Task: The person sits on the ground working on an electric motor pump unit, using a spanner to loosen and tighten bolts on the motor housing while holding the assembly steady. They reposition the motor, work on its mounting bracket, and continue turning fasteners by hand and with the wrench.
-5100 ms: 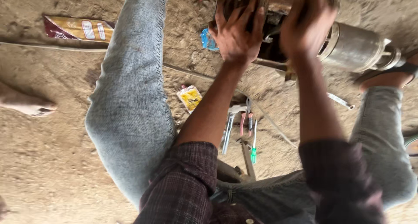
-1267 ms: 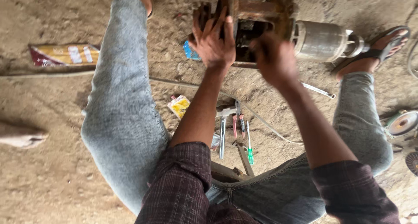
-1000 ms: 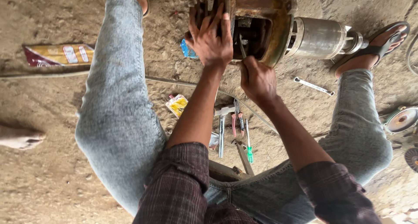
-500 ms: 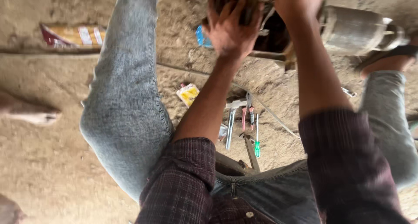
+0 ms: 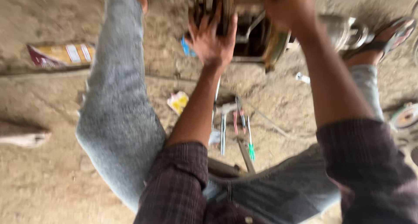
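I sit on dirt ground with my legs spread around a rusty electric motor whose silver cylinder end points right. My left hand grips the motor's left end, fingers spread over the rusty housing. My right hand is closed on the top of the motor at the frame's upper edge; what it holds there is blurred. The whole view is motion-blurred.
Between my legs lie spanners, red-handled pliers and a green-handled screwdriver. A yellow packet and a flat wrapper lie to the left. Another person's foot is at far left. A round disc lies right.
The view has swung down and left, so the motor sits lower in frame. My right hand rose from the motor's underside to its top. The left hand has stayed on the housing.
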